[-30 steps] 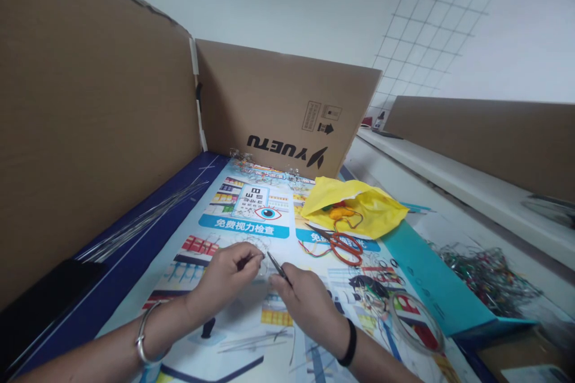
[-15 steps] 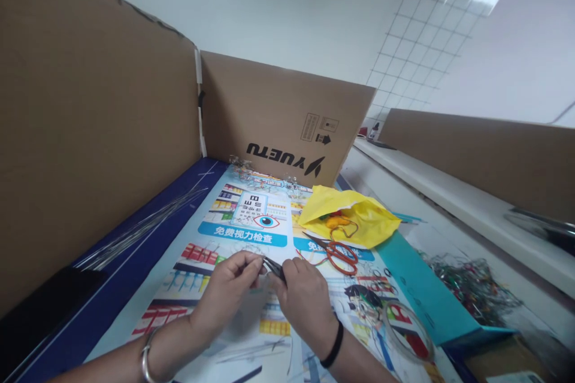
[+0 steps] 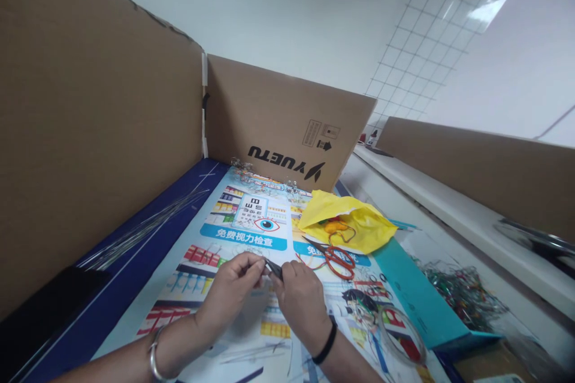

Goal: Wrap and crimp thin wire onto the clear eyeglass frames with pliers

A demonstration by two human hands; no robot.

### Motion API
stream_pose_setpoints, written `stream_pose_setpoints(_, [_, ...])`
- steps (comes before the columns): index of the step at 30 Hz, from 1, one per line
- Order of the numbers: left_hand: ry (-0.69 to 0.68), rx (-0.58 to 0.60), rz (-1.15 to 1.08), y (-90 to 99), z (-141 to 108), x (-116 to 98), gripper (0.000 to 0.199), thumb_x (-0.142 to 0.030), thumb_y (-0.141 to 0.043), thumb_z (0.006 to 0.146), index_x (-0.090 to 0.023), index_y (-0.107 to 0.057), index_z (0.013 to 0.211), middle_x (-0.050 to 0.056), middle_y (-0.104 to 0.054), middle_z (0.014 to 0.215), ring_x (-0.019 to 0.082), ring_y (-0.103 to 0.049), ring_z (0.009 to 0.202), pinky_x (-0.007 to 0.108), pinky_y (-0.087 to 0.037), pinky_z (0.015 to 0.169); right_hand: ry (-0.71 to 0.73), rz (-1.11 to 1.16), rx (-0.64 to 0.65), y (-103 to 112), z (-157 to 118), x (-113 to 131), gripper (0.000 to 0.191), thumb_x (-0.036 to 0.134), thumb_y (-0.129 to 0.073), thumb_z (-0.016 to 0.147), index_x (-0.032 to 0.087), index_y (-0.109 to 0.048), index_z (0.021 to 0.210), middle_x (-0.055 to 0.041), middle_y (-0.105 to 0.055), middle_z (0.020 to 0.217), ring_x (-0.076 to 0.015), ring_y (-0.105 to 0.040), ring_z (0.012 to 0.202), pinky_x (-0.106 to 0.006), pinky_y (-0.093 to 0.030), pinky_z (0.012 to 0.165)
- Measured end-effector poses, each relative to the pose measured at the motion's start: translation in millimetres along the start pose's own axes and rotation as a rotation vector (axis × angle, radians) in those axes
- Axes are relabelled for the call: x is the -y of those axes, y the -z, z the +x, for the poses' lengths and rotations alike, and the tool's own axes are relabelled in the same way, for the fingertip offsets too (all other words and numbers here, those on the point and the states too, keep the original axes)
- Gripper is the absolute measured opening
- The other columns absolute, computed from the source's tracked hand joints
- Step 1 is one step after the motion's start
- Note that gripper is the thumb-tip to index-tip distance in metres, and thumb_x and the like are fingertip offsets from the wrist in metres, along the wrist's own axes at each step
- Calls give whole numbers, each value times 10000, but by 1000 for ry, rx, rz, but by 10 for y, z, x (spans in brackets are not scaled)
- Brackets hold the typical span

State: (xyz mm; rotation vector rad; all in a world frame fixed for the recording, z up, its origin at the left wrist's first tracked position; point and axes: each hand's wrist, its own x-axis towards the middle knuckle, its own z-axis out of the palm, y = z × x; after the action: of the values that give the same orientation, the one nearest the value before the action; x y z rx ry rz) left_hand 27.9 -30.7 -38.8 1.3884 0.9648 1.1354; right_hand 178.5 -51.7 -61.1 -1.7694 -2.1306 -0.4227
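My left hand, with a silver bangle at the wrist, is pinched at the tip of a pair of dark pliers; whatever its fingers hold is too small to name. My right hand, wearing a black band, is wrapped round the pliers, whose jaws point left toward the left fingertips. Both hands are over the printed poster. Orange-handled scissors lie to the right of the hands, beside a yellow bag with orange thread at its mouth.
Cardboard panels stand at the back and left. Thin wires lie along the left side on blue. A turquoise box flap, a pile of tangled wire pieces and a clear round roll are at the right. Small wire pieces lie at the back.
The camera view has shifted slightly. Both hands remain together at the pliers, whose jaws appear closer together than before.
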Motion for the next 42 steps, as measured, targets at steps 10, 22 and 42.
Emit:
stream_pose_setpoints(10, [-13, -16, -48, -11, -7, 4, 201, -328, -523, 795, -166, -560, 682, -20, -540, 602, 122, -493, 605, 224, -401, 614, -27, 18, -15, -27, -7, 82, 195, 322, -445, 886, 185, -520, 768, -36, -580, 706, -183, -533, 680, -287, -303, 604])
stream_pose_setpoints(22, [-124, 11, 201, 62, 56, 71, 241, -292, -463, 828, -164, -530, 635, -16, -528, 596, 123, -493, 601, 224, -396, 593, -19, -27, 95, -28, -30, 49, 135, 254, -446, 880, 179, -523, 799, -32, -609, 691, -186, -585, 625, -276, -285, 527])
stream_pose_setpoints(42, [-781, 359, 740, 393, 272, 74, 139, -105, -449, 825, -149, -579, 847, 45, -638, 757, 143, -581, 715, 241, -441, 645, 176, 229, 486, 290, 47, -243, 420, 440, -334, 902, 168, -593, 714, -42, -649, 675, -131, -558, 599, -238, -229, 506])
